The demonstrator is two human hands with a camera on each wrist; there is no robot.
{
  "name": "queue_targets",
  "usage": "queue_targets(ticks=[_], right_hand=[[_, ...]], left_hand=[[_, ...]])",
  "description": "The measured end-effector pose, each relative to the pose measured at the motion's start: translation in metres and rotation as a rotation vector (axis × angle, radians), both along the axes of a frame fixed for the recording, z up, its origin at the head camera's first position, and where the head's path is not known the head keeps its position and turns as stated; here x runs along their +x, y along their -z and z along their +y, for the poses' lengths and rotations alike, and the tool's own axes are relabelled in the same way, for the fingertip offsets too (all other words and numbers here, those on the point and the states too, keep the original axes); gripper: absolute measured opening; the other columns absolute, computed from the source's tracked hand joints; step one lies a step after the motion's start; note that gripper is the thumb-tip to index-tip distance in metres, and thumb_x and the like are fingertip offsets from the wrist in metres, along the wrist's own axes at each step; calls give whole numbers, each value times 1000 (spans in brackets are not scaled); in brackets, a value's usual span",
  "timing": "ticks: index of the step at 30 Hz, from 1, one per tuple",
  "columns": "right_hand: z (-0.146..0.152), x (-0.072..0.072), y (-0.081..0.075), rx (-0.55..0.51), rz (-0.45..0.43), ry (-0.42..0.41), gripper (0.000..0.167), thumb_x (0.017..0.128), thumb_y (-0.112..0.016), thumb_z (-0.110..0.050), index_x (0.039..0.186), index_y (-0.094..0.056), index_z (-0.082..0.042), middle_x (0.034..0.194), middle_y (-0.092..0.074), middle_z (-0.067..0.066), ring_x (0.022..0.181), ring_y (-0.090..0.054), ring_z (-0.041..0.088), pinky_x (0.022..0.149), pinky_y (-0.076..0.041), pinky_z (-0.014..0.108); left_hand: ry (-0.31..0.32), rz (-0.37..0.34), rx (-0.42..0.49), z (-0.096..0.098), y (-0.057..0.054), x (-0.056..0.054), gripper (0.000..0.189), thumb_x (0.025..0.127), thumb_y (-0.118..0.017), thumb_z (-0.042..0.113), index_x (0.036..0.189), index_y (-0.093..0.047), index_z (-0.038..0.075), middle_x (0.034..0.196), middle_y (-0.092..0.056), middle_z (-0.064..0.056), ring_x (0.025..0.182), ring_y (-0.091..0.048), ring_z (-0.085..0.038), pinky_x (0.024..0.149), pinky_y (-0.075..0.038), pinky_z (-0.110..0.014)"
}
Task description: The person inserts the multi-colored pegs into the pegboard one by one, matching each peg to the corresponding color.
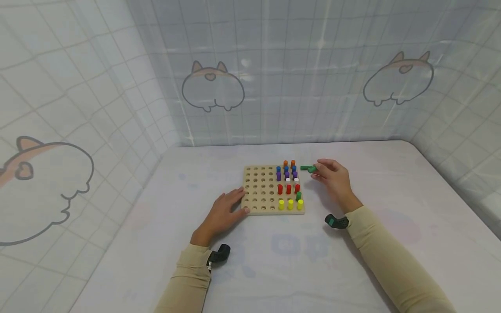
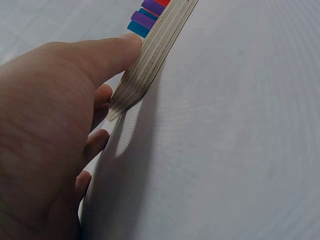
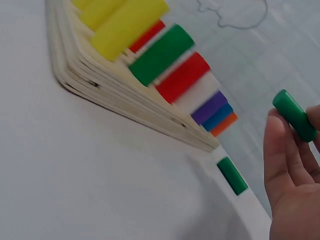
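Observation:
A wooden pegboard (image 1: 258, 212) lies on the table, with coloured pegs standing in its right-hand columns. My left hand (image 1: 224, 214) rests against its near left corner, fingers along the left side and thumb at the front edge. In the left wrist view the thumb (image 2: 112, 55) touches the board's layered edge (image 2: 145, 62). Off the board's right side, my right hand (image 1: 332, 177) pinches a green peg (image 3: 295, 116) between thumb and fingers, raised over the table. A second green peg (image 3: 232, 176) lies on the table by the far right corner.
Yellow pegs (image 1: 290, 204) fill the nearest row's right end, with a lone green peg (image 1: 298, 196) behind them. Red (image 1: 288, 189), white, purple, blue and orange pegs (image 1: 293, 163) follow toward the back. A tiled-pattern curtain (image 1: 274, 87) encloses the table's back and sides.

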State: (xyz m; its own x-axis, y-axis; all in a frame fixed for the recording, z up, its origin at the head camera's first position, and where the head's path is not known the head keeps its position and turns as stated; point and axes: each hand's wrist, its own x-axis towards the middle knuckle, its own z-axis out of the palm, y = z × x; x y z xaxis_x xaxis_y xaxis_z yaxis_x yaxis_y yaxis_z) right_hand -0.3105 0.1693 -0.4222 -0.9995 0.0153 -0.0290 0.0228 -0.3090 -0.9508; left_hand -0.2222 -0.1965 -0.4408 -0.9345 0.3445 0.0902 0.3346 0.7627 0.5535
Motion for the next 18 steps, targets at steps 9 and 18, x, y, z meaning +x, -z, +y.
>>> queue_targets(ticks=[9,18], right_hand=[[-14,7,-4,78,-21,-22,53,95,-72,-25,132,-53,8,120,-62,11,101,-66,19,84,-58,29],[-23,15,-8,66,12,-91,51,96,-71,-16,133,-50,14,113,-65,11,94,-65,20,82,-59,35]], left_hand=[[-2,2,-11,1,-2,2,67,99,-61,43,153,-43,9,160,-35,-2,148,-29,-23,121,-13,-49],[2,-4,-8,0,-1,1,67,99,-60,44,153,-43,10,160,-34,0,149,-28,-22,122,-12,-48]])
